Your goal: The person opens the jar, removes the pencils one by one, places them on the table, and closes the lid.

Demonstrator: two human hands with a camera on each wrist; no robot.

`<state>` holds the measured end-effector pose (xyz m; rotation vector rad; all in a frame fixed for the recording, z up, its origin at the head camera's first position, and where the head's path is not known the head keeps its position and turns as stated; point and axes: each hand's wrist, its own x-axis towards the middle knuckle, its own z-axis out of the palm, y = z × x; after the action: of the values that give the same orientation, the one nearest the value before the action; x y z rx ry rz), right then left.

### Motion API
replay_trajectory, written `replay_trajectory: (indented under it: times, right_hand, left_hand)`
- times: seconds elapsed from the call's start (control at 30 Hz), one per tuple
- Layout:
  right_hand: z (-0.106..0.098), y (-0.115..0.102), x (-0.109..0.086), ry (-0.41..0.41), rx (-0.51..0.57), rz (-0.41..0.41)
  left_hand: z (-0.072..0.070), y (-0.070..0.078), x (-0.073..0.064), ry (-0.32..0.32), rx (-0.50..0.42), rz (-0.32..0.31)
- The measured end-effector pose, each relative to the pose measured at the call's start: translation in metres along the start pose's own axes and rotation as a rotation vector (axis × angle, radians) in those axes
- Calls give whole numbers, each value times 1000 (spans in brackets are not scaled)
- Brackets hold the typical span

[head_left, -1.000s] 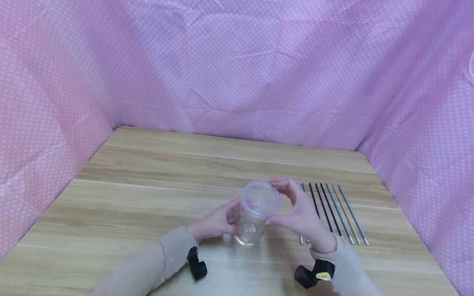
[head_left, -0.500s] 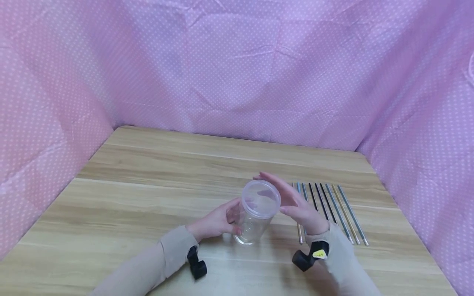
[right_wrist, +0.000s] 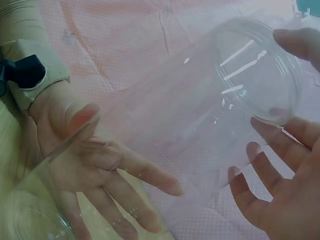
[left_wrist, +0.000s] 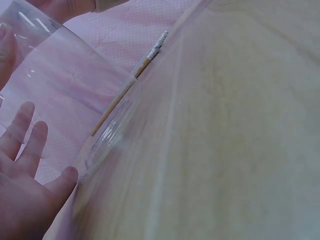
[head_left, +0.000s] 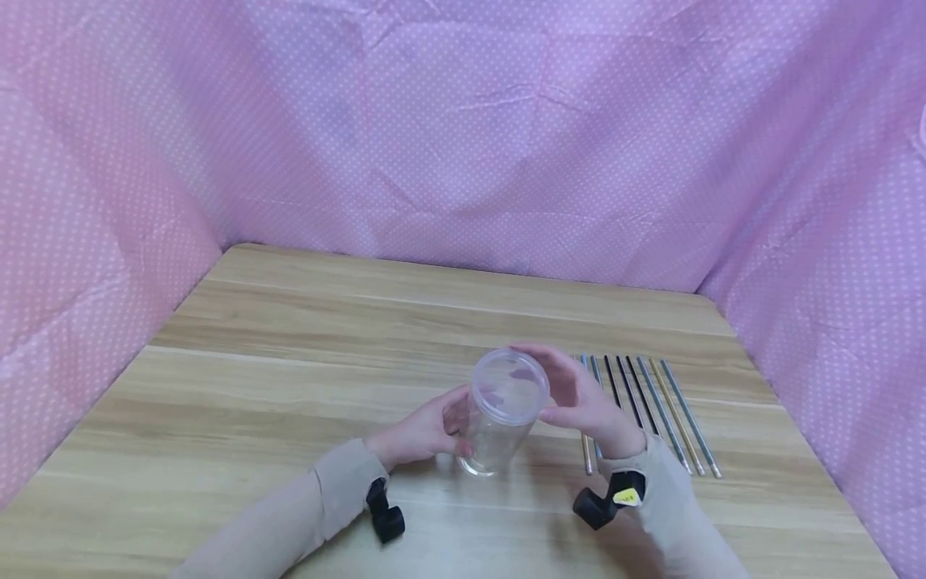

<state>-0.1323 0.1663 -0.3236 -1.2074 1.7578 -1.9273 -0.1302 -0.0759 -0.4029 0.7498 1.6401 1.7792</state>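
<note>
A clear plastic jar [head_left: 497,450] stands on the wooden table, leaning slightly to the right in the head view, with a translucent round lid [head_left: 510,388] on top. My left hand [head_left: 423,433] holds the jar low on its left side, thumb in front. Around the lid's right side curl the fingers and thumb of my right hand [head_left: 587,404]. Through the jar wall, the right wrist view shows the left palm and fingers [right_wrist: 145,175]. Nothing shows inside the jar.
Several pencils [head_left: 665,408] in blue, black and gold lie side by side on the table [head_left: 304,338], right of the jar and partly behind my right hand. A pink dotted cloth [head_left: 463,161] surrounds the table's back and sides.
My right hand loosened from the lid with its fingers extending, then closed around the rim again, its wrist turned a little. The left hand and jar have stayed in place.
</note>
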Motion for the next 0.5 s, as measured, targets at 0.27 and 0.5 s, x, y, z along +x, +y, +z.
replay_trajectory:
  times: [0.27, 0.5]
  right_hand:
    - [10, -5, 0, 127, -167, -56]
    - [18, -9, -4, 237, -248, -50]
  left_hand:
    - [0, 2, -1, 14, -5, -17]
    - [1, 2, -1, 1, -6, -9]
